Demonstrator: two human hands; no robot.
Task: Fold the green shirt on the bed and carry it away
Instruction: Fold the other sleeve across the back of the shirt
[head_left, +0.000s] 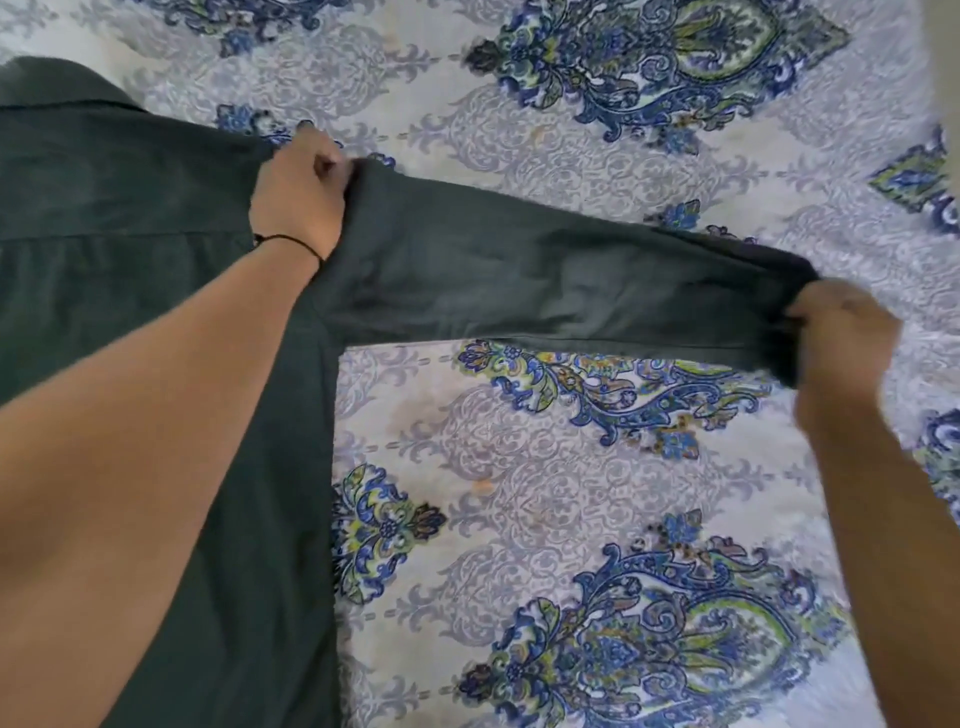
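Note:
The dark green shirt (130, 197) lies spread on the bed, its body filling the left side of the view and its collar at the top left. One long sleeve (545, 280) stretches out to the right. My left hand (298, 195) grips the fabric at the shoulder seam where the sleeve begins. My right hand (841, 338) pinches the cuff end of the sleeve, holding it slightly lifted and pulled taut. My left forearm crosses over the shirt's body and hides part of it.
The bedsheet (545, 467) is pale with a grey damask print and blue-green paisley motifs; it covers everything around the shirt. A small orange spot (483, 486) marks the sheet below the sleeve.

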